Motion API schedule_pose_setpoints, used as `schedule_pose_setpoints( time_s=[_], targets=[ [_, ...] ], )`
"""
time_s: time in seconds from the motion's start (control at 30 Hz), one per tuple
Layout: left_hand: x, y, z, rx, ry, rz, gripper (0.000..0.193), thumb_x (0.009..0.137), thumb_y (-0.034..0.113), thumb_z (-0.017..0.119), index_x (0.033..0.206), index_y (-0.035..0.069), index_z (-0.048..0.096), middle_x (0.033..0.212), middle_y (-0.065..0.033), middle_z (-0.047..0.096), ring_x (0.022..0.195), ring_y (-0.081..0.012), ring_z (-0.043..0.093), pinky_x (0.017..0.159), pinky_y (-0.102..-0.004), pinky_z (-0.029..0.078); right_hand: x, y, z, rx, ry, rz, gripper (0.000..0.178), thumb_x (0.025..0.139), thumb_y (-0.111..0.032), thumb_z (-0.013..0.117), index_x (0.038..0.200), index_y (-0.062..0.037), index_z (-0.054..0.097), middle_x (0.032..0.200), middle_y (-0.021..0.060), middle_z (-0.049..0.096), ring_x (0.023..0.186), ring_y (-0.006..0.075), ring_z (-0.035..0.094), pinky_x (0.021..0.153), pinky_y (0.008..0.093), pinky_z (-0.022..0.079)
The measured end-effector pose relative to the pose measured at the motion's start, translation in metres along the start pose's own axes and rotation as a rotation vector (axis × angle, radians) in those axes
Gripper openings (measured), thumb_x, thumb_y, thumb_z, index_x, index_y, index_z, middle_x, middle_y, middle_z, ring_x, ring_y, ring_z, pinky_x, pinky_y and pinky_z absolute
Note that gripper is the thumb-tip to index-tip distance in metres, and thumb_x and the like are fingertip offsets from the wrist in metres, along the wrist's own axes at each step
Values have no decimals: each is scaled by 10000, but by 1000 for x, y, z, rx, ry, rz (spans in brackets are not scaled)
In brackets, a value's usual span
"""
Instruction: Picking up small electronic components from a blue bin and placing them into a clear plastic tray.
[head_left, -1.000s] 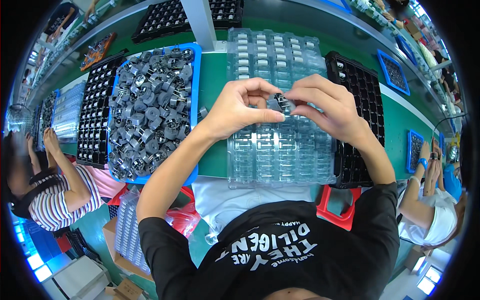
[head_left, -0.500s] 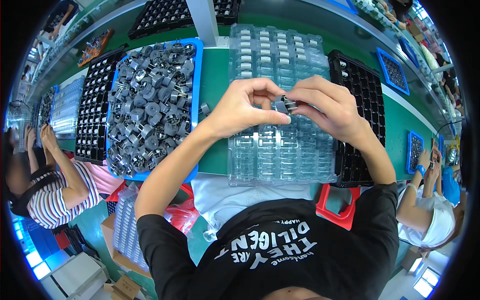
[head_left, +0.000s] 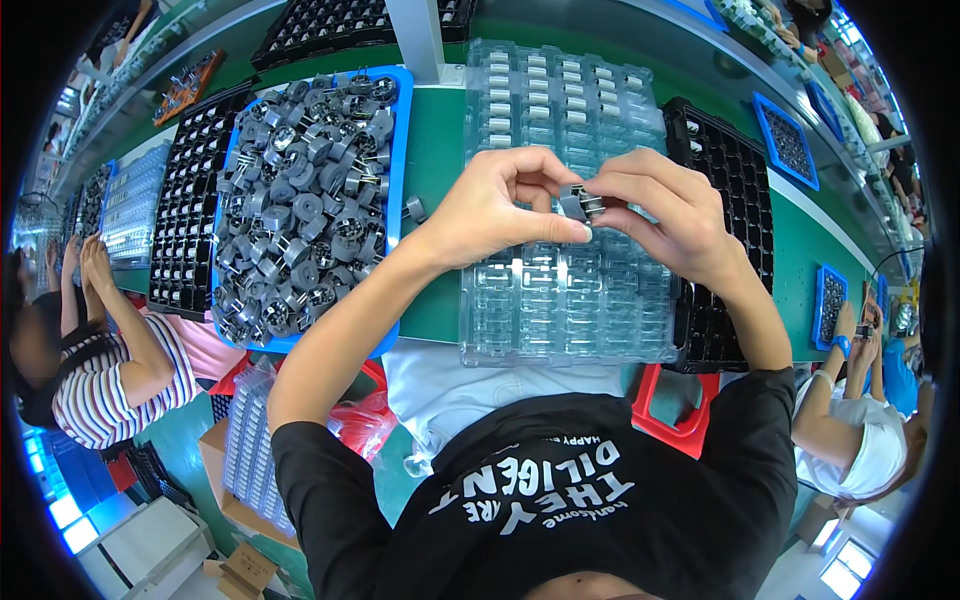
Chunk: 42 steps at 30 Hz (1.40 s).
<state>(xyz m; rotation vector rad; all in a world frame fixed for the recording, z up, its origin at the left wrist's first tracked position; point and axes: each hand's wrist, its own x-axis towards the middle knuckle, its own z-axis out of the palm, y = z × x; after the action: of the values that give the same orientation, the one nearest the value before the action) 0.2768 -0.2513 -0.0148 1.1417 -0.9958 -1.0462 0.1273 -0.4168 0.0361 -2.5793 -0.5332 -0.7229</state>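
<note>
A small round grey plastic part with metal pins [head_left: 575,204] is held up between both hands, above a clear plastic tray [head_left: 565,345]. My left hand [head_left: 505,205] pinches its grey body between thumb and fingers. From the other side my right hand [head_left: 672,215] grips the pin end, its fingertips covering some of the pins. Under my hands the tray shows moulded pockets, with short white cylinders [head_left: 575,103] in rows at its far part. To the left, a blue bin [head_left: 403,120] is heaped with grey pinned parts [head_left: 305,210].
Black compartment trays stand right of the clear tray [head_left: 735,180] and left of the bin [head_left: 185,200]. One loose grey part [head_left: 415,209] lies beside the bin. A metal post [head_left: 415,40] rises at the back. Other people work at left [head_left: 130,380] and right [head_left: 850,430].
The grey part has shifted slightly right and turned, with its pins now facing my right hand. Both hands keep hold of it. The view has moved a little.
</note>
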Motion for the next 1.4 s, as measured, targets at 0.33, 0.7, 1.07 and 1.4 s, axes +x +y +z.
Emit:
schedule_pose_setpoints(
  time_s=[0.33,0.7,1.07,1.4],
  targets=[
    [0,4,1,67,-21,-12,348,719,25,824,992,-10,611,772,2,596,657,-30,537,566,-190,387,1,0,0,54,-59,6,328,706,-49,770,1009,12,660,943,130,645,775,249,654,628,304,544],
    [-5,-4,12,3,184,-16,419,759,61,796,1086,4,540,901,-24,534,764,-63,524,685,-207,440,-20,17,-11,-45,126,283,96,816,68,643,909,44,648,909,132,660,779,207,670,671,289,545],
    [3,-1,5,-443,109,-44,225,971,120,561,1112,-55,554,1067,-142,613,1045,-266,644,947,-327,513,-96,79,-60,-666,-282,340,90,801,-10,618,867,9,561,875,128,599,797,324,616,688,391,507],
    [8,5,-7,-475,316,-83,212,959,165,607,861,68,446,950,-200,662,605,-89,519,483,-190,357,-92,79,-65,-479,-255,361,139,818,-34,654,952,1,643,909,122,623,821,332,608,728,397,503]
  ],
)
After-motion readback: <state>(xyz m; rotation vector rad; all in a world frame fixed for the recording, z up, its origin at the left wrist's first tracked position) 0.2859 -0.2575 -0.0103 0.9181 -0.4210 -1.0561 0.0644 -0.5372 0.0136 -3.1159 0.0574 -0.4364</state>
